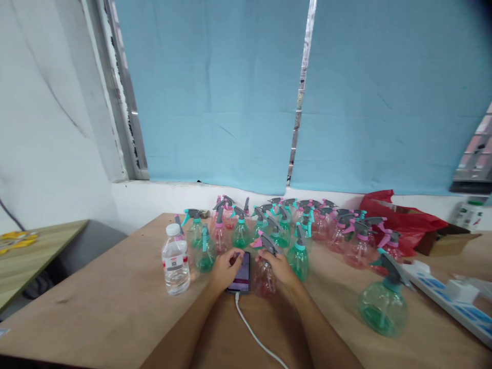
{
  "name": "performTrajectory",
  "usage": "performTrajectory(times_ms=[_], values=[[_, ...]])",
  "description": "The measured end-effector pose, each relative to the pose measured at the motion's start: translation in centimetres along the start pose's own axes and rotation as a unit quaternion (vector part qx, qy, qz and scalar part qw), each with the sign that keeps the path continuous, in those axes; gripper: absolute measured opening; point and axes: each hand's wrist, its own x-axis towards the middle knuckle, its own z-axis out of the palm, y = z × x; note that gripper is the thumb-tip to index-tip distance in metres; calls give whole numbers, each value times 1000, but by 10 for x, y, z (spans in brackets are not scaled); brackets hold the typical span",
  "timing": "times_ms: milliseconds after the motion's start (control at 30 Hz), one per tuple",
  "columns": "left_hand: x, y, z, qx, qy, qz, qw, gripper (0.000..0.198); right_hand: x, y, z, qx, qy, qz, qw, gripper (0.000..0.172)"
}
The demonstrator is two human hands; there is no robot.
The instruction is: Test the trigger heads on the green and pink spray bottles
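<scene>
My right hand [280, 265] is closed around the neck of a clear pinkish spray bottle [265, 282], just under its grey and pink trigger head. That bottle stands upright on the table beside a phone [242, 277]. Over the phone's left edge is my left hand [226, 269], its fingers curled in towards the thumb; whether anything is between them is hidden. A white cable [249, 328] runs from the phone's near end. Close to the right hand stands a green spray bottle [299, 261] with a grey and teal head.
Several green and pink spray bottles [241, 233] crowd the back of the wooden table [96, 302]. A water bottle [176, 264] stands on the left. At right are another green spray bottle [382, 307], a power strip [442, 294] and a red plastic bag [407, 220].
</scene>
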Motion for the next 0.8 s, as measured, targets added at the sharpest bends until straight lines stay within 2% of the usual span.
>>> performTrajectory(times_ms=[333, 567, 800], values=[[0, 3, -1, 0, -4, -1, 1000, 32, -2, -6, 4, 34, -12, -31, 999, 15], [0, 1, 0, 3, -8, -1, 1000, 32, 1, 7, -7, 40, 35, 4, 999, 26], [-1, 1, -1, 16, -10, 3, 1000, 33, 3, 9, -7, 18, 27, -13, 999, 25]])
